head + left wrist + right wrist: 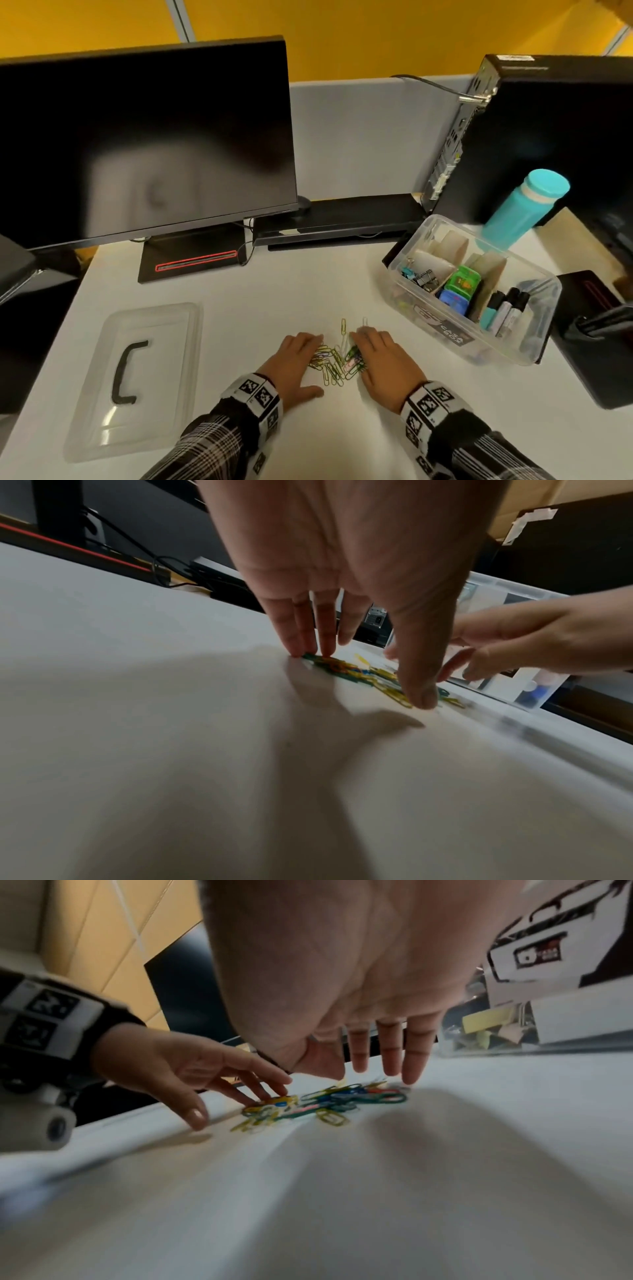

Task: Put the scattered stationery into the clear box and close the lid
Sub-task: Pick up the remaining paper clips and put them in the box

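Note:
A pile of coloured paper clips [337,361] lies on the white desk between my two hands. My left hand [296,363] rests flat on the pile's left side, its straight fingers touching the clips [346,669]. My right hand [380,363] lies on the pile's right side, fingers straight over the clips [329,1102]. The clear box [534,346] stands open to the right, holding binder clips, small coloured cases and markers. Its clear lid [137,380] with a black handle lies flat at the left.
A dark monitor [144,144] stands at the back left, a black computer tower [548,137] at the back right. A teal bottle [527,209] rises behind the box. A black object [596,329] sits at the desk's right edge.

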{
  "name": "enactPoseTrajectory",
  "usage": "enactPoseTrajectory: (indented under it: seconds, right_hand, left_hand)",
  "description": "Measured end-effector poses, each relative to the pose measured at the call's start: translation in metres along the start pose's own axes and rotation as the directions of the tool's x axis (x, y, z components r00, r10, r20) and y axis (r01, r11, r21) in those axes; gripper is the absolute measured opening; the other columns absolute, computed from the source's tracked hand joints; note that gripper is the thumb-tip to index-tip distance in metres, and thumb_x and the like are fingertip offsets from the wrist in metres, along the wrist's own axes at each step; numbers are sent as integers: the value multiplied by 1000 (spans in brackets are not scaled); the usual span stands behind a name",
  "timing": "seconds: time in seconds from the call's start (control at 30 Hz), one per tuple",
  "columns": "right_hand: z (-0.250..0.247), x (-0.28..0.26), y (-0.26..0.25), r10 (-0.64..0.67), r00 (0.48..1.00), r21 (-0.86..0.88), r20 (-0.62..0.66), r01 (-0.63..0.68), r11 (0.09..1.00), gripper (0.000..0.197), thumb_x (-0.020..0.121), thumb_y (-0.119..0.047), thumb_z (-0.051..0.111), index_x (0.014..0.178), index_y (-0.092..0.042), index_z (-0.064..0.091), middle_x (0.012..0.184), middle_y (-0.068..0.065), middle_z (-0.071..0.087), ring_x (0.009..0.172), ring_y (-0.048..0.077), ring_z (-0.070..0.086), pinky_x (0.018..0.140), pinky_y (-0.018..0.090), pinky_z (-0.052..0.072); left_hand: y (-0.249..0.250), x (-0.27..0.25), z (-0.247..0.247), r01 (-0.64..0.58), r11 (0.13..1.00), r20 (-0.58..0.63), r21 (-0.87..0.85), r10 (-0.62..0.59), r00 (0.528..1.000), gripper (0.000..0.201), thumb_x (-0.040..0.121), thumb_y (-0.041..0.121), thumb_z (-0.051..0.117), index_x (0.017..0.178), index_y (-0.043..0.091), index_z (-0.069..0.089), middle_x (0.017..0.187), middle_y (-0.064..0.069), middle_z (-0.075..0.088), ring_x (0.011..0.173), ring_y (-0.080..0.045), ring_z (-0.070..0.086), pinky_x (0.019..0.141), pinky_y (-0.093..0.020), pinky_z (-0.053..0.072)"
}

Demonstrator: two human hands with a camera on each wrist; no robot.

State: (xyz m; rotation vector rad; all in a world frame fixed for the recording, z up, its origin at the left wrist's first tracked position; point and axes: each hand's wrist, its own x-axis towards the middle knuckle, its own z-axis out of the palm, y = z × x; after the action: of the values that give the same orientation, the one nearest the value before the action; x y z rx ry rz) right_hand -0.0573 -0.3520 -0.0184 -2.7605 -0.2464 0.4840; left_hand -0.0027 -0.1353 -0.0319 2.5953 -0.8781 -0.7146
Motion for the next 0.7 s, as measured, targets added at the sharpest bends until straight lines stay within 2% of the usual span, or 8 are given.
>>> enactPoseTrajectory:
  seconds: [0.13, 0.2, 0.27, 0.37, 0.43, 0.57, 0.63, 0.7]
  right_hand:
    - [-10, 26, 6, -112, 987, -147, 112, 128, 981, 77, 88, -8, 46, 151, -26, 5, 160, -4, -9, 147, 25, -4, 118, 38, 6]
    - [-13, 34, 7, -109, 979, -197, 173, 143, 970, 77, 90, -10, 45, 151, -27, 3, 159, -4, -11, 146, 25, -11, 118, 39, -1]
    - [-13, 32, 9, -67, 983, -182, 170, 98, 978, 75, 90, -12, 46, 151, -24, 4, 160, -2, -5, 147, 25, -7, 119, 38, 4]
    - [-5, 11, 8, -3, 995, -131, 96, 16, 991, 72, 88, -15, 45, 151, -15, 9, 157, 5, 10, 144, 25, 10, 115, 34, 25]
    - [1, -6, 3, -4, 998, -75, 66, 9, 997, 73, 85, -25, 47, 149, -11, 14, 151, 6, 19, 138, 23, 21, 110, 29, 33]
    - [2, -11, 6, -20, 994, 8, 107, 19, 1000, 93, 80, -50, 56, 151, -14, 6, 149, 3, 15, 136, 20, 19, 113, 28, 27]
    - [1, -3, 11, -26, 992, 6, 124, 25, 1000, 94, 81, -50, 61, 151, -20, 8, 149, 2, 17, 135, 20, 19, 113, 30, 26]
    - [3, 4, 14, -51, 991, 8, 125, 51, 999, 80, 84, -43, 62, 149, -23, 20, 145, 1, 25, 130, 22, 25, 109, 32, 34]
  left_hand:
    - [3, 7, -5, 19, 994, 1, 110, -19, 1000, 105, 72, 54, 69, 149, 19, 7, 150, 1, 20, 135, -19, 22, 114, -31, 26]
    - [4, 9, -7, 53, 986, -24, 158, -50, 998, 108, 71, 58, 68, 150, 19, 7, 151, 1, 19, 136, -21, 20, 114, -33, 25]
    - [4, 8, -8, 103, 987, -34, 124, -99, 994, 107, 71, 57, 68, 150, 18, 7, 151, 0, 19, 136, -21, 21, 113, -33, 27]
    - [2, 5, -7, 142, 988, -32, 63, -140, 990, 101, 74, 52, 68, 149, 17, 11, 147, 0, 22, 133, -19, 24, 110, -32, 34]
    - [4, 3, -4, 150, 988, -26, 43, -149, 988, 94, 76, 49, 68, 148, 18, 16, 144, 0, 24, 131, -17, 27, 106, -32, 38]
    - [11, 6, -1, 93, 995, 25, 35, -94, 995, 90, 78, 43, 69, 148, 20, 18, 144, 0, 25, 130, -17, 28, 106, -33, 38]
    - [13, 13, -3, 38, 998, 59, 50, -41, 997, 92, 77, 42, 71, 148, 21, 17, 146, 2, 23, 131, -18, 27, 106, -34, 38]
    - [15, 22, -6, -15, 996, 93, 87, 7, 996, 90, 75, 41, 72, 147, 23, 20, 146, 5, 23, 130, -20, 27, 103, -36, 40]
